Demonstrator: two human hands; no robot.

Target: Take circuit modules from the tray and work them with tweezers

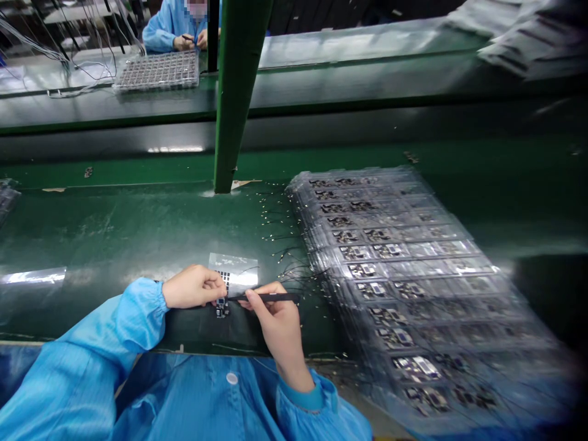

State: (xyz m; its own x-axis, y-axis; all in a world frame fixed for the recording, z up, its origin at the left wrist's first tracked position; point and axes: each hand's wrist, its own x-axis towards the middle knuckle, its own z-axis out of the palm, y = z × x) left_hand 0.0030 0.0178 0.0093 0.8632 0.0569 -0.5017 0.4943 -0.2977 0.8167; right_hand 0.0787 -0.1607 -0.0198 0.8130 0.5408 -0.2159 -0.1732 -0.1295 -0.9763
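Note:
My left hand [197, 286] is closed in a pinch at the upper end of a small circuit board [222, 310]. My right hand [278, 318] grips black tweezers [280, 297] that lie almost level, their tips pointing left to the board. Just behind the fingers is a clear plastic sheet [241, 264] with rows of small black pieces [225, 277], partly covered by my left hand. The fingertips hide part of the board, and what the tweezer tips touch is too small to tell.
Right of my hands, a stack of clear plastic trays [441, 269] holds several circuit boards; thin black wires [287, 269] stick out at its left side. A green post [236, 98] rises from the bench [114, 226]. Across the line, a person [168, 27] works beside another tray [158, 70].

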